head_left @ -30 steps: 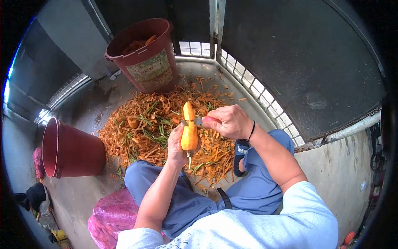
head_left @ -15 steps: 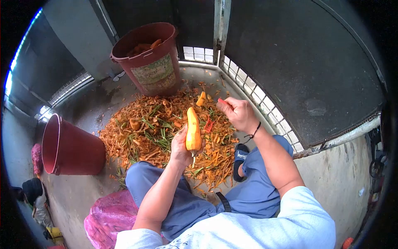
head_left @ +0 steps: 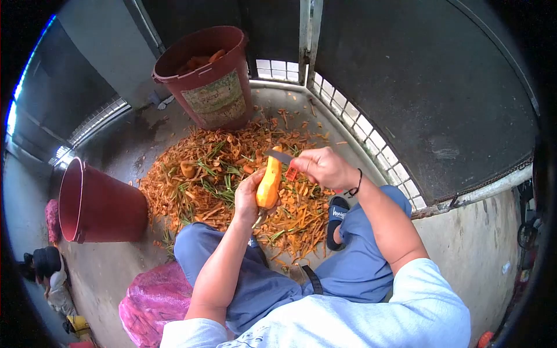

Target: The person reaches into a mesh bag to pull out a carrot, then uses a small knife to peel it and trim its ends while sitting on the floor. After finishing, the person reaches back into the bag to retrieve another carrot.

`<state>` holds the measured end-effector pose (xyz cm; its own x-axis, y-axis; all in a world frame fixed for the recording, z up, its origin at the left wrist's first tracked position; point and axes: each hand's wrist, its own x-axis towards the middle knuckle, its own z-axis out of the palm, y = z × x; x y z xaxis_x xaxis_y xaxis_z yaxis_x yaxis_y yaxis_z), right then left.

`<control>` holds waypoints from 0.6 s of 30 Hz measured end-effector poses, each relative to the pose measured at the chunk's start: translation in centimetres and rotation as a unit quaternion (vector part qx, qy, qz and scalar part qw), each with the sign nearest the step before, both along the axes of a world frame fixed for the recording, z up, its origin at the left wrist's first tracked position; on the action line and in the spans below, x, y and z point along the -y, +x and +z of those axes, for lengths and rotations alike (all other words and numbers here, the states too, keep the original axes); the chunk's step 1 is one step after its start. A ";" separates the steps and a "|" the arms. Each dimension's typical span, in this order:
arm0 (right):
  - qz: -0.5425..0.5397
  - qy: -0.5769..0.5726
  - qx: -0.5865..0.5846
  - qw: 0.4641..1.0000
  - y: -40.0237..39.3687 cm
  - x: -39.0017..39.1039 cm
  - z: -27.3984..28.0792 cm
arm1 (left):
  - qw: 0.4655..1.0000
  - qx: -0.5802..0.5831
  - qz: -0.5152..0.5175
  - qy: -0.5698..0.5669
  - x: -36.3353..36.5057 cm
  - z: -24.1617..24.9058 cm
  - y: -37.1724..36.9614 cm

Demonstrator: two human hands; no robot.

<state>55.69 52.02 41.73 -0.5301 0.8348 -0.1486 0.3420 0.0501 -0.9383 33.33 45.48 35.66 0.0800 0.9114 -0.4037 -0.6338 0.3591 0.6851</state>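
Note:
My left hand [head_left: 248, 196] is wrapped round the lower part of a thick, peeled orange carrot [head_left: 268, 188], its stem end toward me. In my right hand [head_left: 325, 167] is a knife, its handle mostly hidden by my fingers. The dark knife blade [head_left: 280, 155] lies across the carrot's far end and appears to touch it. Under both hands spreads a heap of carrot peelings [head_left: 200, 168] mixed with green stalks. A small red plastic object [head_left: 291, 173] shows just below my right hand; I cannot make out its kind.
Behind the heap stands a large dark-red bucket [head_left: 229, 110] with carrots in it. Another dark-red bucket [head_left: 113, 203] is tilted on the left. A pink mesh sack [head_left: 154, 304] lies beside my left knee. Dark panels with a low grille [head_left: 371, 136] border the right side.
My right hand has come left and down, bringing the knife blade onto the carrot's far end. The carrot has shifted slightly. A loose orange piece seen beyond the carrot no longer shows there.

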 end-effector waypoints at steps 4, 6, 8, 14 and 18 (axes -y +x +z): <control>0.057 0.127 0.095 0.986 -0.4 0.5 -0.2 | 0.999 0.022 -0.034 0.017 0.0 0.2 -0.5; 0.065 0.132 0.072 0.987 -0.4 0.5 -0.4 | 1.000 0.016 -0.023 -0.006 -0.1 0.6 -0.3; 0.073 0.141 0.070 0.985 -0.5 0.5 -0.6 | 0.999 0.029 -0.023 0.000 -0.2 0.6 -0.4; 0.105 0.116 0.063 0.986 -0.8 0.4 -1.3 | 0.999 -0.028 -0.020 0.028 -0.3 -1.0 -0.6; 0.115 0.073 0.063 0.989 -0.7 0.3 -1.2 | 0.997 -0.071 -0.033 0.019 0.0 -0.1 -0.4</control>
<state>54.99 51.74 40.57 -0.6931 0.7119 -0.1131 0.4200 0.2714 -0.8660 32.95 45.51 35.51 0.0844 0.9207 -0.3811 -0.5047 0.3693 0.7803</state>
